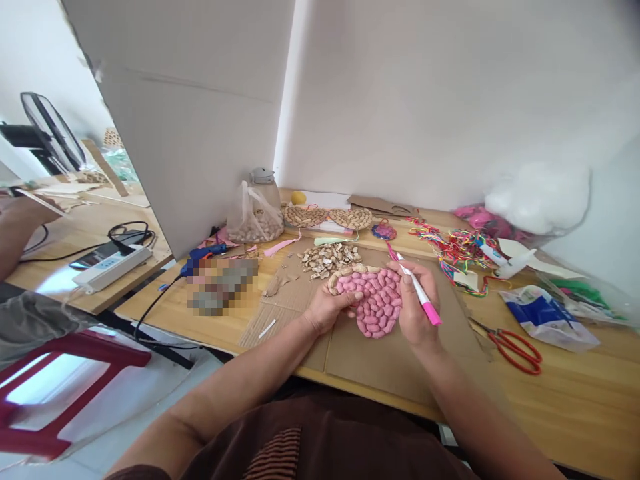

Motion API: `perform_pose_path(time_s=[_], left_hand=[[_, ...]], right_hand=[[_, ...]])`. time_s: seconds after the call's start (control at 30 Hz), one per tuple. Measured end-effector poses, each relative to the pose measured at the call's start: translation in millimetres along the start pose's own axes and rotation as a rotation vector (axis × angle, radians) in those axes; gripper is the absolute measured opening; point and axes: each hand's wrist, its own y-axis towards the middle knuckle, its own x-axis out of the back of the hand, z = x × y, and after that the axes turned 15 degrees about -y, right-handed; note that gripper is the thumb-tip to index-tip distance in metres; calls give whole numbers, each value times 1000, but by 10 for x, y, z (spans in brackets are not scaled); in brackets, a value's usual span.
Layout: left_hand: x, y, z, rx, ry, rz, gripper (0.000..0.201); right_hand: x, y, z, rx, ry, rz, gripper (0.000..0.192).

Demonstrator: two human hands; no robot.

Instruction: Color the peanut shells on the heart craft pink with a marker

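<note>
A: Fan (47, 137) at far left, black, behind a second wooden table where a white power strip (114, 267) lies with black cables. Another person's arm (17, 227) rests there too. A red stool (65, 380) stands on the pale floor below.

B: And the main surface?

A: A wooden worktable (575, 400), with white boards standing behind it as walls. Flat cardboard (380, 360) covers the middle of the table. On the left part lies a blue glue gun (203, 257), next to a blurred patch I cannot read.

B: Containers?

A: A clear jar with grey lid (263, 200) stands near the back, and a plastic bag (245, 220) leans on it, with peanuts inside. Loose peanut shells (327, 257) are in a heap on the cardboard, in front of two woven shell hearts (327, 217).

B: The hands?

A: The left hand (327, 307) grips the left edge of a heart of peanut shells (375, 300), mostly coloured pink, lying flat on the cardboard. The right hand (417, 303) is closed around a pink marker (420, 293), its tip touching the top of the heart.

B: Further right?

A: Coloured strings (453, 250), red scissors (517, 350), a blue and white packet (547, 317), and a clear bag of white stuffing (537, 197) against the wall.
</note>
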Motion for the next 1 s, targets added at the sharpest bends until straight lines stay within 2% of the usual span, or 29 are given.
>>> perform_pose_path(time_s=[0.13,0.23,0.33,0.4,0.5,0.6,0.77,0.9,1.0], left_hand=[[-16,7,-20,-40,-69,-39,50],[-22,18,-22,-106,-79,-87,46],[-13,20,-13,-137,-74,-107,44],[-1,12,-7,-131,-85,-96,42],[21,-3,-1,-108,-114,-75,40],[43,2,11,-127,-144,-58,39],[58,26,44,-141,-129,-19,39],[39,1,38,-137,-43,-33,38],[21,-23,22,-136,0,-53,41]], right_hand=[[-61,173,-15,37,13,42,29],[-64,257,-10,41,-7,-53,29],[-79,218,94,38,-32,-163,28],[-119,119,205,61,-35,-141,30],[-221,-76,322,111,15,32,28],[-315,-238,297,114,58,120,22],[-327,-340,149,139,24,105,11],[-294,-323,163,224,-68,30,4],[-289,-312,192,291,-123,-19,5]])
